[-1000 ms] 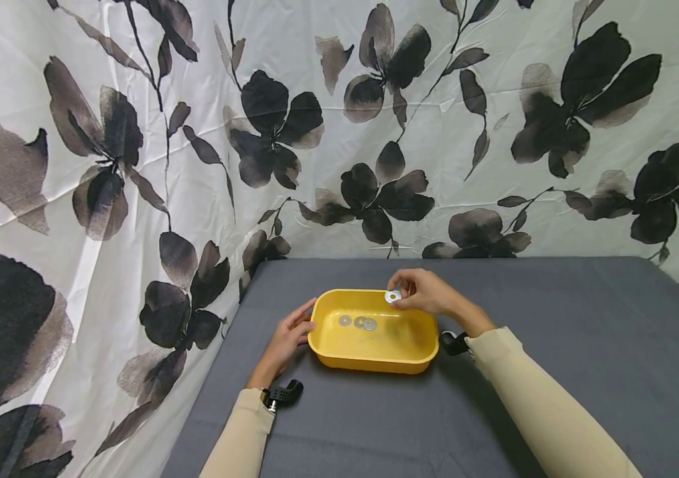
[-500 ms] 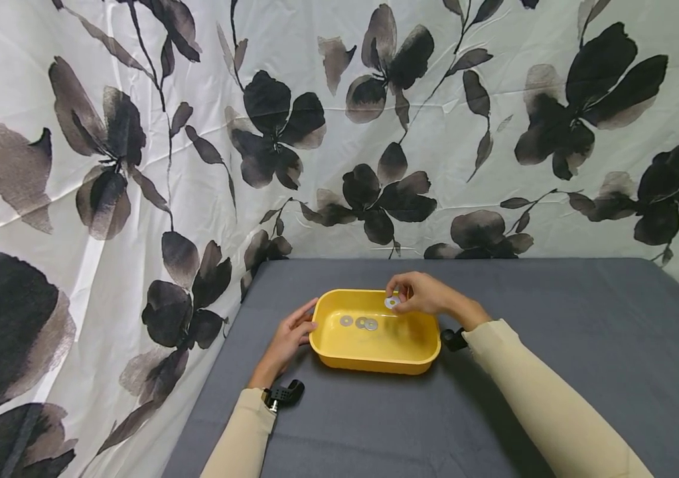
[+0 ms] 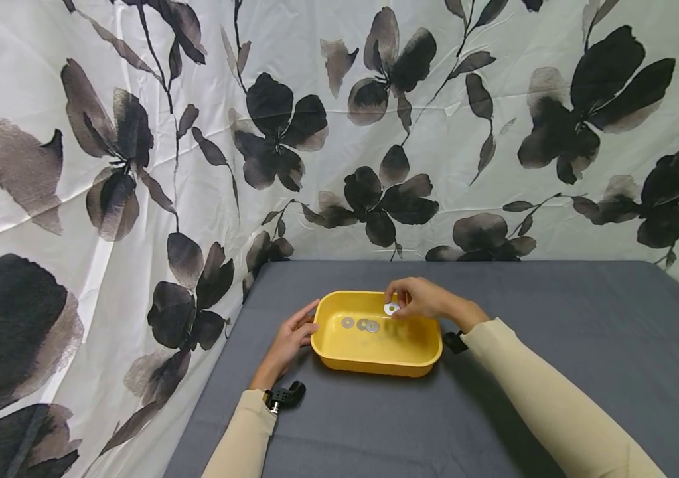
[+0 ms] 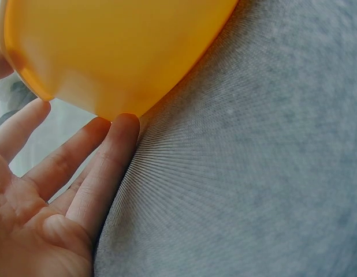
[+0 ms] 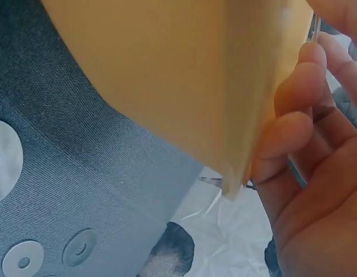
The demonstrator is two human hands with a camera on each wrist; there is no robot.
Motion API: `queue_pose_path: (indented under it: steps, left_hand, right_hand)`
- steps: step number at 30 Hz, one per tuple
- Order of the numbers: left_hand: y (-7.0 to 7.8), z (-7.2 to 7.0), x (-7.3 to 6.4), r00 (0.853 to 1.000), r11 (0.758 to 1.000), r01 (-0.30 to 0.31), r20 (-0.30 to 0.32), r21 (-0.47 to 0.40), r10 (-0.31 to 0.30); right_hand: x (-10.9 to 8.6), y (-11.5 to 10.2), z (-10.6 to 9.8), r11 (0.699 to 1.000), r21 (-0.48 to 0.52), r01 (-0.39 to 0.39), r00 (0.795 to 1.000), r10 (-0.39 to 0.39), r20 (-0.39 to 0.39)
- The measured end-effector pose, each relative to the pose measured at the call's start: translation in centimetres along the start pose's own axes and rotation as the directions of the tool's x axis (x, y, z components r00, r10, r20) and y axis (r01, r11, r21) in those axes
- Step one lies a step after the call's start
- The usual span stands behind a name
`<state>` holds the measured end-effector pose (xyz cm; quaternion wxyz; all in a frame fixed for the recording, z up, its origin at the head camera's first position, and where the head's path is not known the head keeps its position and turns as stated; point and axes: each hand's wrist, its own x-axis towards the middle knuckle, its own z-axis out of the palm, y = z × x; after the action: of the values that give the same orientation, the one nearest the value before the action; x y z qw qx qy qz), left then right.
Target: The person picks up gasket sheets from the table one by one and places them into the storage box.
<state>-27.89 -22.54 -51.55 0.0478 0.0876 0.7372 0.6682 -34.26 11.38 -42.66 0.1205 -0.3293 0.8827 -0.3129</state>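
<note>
My right hand [image 3: 417, 297] pinches a metal washer [image 3: 391, 309] over the far right part of a yellow tray [image 3: 375, 366]. In the right wrist view that washer shows only as a thin edge [image 5: 317, 29] between the fingertips. Three more washers lie on the tray's floor: a single washer [image 3: 348, 322] at left, and a washer [image 3: 372, 326] overlapping another. At the tray's left end, my left hand [image 3: 285, 342] rests fairly straight fingers [image 4: 118, 150] against the outer wall. Its thumb is only partly visible in the left wrist view.
Grey cloth [image 3: 554, 345] covers the table. The right wrist view shows several washers [image 5: 22, 258] lying on the cloth beside the tray; they are hidden in the head view. A floral curtain [image 3: 291, 219] hangs behind and to the left.
My right hand has lowered slightly into the tray with the pinched washer. My left hand keeps its place at the tray's left end. The head view has shifted a little.
</note>
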Motion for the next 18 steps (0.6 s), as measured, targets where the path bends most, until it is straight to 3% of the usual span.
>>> queue_pose_path:
  steps: [8, 18]
  left_hand:
    - [-0.1, 0.0, -0.1, 1.000, 1.000, -0.010, 0.009, 0.007, 0.010]
    - [0.0, 0.0, 0.0, 1.000, 1.000, -0.013, 0.013, 0.011, 0.012]
  right_hand:
    - [0.1, -0.3, 0.7, 0.990, -0.120, -0.078, 0.997, 0.074, -0.034]
    - [0.0, -0.6, 1.3, 0.972, -0.191, -0.136, 0.988, 0.120, -0.095]
